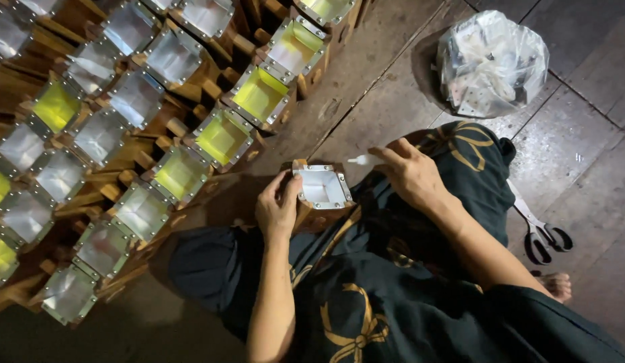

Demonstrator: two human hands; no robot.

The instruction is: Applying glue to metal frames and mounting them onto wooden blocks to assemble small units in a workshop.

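Note:
My left hand [277, 207] grips a small wooden box mould [320, 187] with a square metal-lined funnel top, held on my lap. My right hand [410, 173] hovers just right of it, pinching a small white piece [361, 160] between thumb and fingertips. The mould's inside looks white. I sit on the floor in dark cloth with a gold pattern.
Rows of several similar wooden moulds [124, 128] fill the left side, some with yellow insides, some silvery. A clear plastic bag of white metal pieces [490, 64] lies at the upper right. Black-handled scissors [542, 235] rest on the floor at the right. A bare foot [558, 284] shows nearby.

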